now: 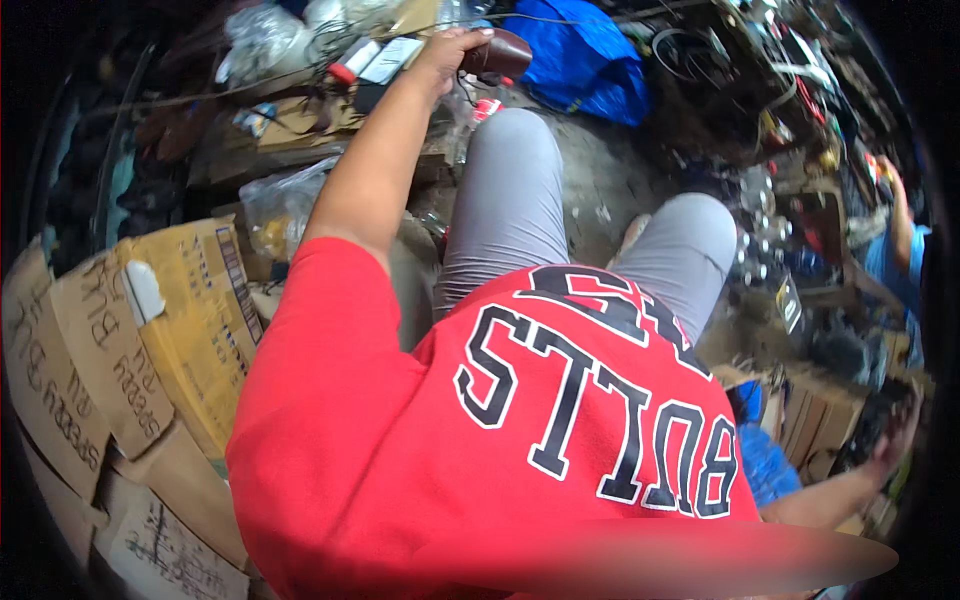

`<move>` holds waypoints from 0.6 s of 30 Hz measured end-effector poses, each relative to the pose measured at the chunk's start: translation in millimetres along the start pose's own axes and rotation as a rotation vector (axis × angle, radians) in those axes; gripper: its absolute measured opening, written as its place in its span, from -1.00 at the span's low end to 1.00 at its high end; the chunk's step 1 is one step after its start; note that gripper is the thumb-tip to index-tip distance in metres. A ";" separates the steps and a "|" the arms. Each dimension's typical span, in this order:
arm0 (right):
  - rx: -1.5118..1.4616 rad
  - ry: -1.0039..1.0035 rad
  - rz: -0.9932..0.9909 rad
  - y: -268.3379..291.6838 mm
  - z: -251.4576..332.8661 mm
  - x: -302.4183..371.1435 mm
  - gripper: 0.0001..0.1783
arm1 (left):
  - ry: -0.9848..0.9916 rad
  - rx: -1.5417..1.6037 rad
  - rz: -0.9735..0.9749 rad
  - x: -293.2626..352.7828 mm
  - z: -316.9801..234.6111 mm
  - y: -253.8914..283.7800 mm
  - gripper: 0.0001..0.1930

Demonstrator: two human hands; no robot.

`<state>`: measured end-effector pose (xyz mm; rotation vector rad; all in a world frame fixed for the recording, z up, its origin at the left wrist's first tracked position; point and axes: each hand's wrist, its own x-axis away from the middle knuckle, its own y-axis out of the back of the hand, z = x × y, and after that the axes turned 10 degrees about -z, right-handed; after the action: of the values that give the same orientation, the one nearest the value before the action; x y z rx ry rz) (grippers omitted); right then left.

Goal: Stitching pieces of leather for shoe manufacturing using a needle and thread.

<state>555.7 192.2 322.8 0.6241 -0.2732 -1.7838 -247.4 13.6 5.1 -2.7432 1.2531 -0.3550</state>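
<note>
My left hand point(453, 55) is stretched out far ahead, its fingers closed on the near end of a glossy dark brown leather shoe point(503, 56); its exact form is partly hidden. A thin dark cord hangs just below it. Beyond the shoe lies a bright blue plastic sheet point(585, 60). Out to the right, my right hand point(893, 437) reaches toward dark clutter at the picture's rim. Its fingers look extended and apart, with nothing visible in them, though the rim is dim there.
Flattened cardboard boxes point(190, 320) stack up at left. Clear plastic bags point(265, 45) and a red-and-white box point(355, 60) lie ahead. Bottles point(765, 225) and tangled wires crowd the right. Another person in blue point(890, 260) is at the right edge, an arm raised.
</note>
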 end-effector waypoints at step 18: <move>-0.443 -0.002 0.831 -425.2 86.1 229.6 -0.62 | -0.501 0.000 0.104 166.0 -43.6 -167.0 -0.81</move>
<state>117.3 94.1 125.1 0.1394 -0.1012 -0.9871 -31.3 -2.4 106.9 -2.5170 1.2351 0.3244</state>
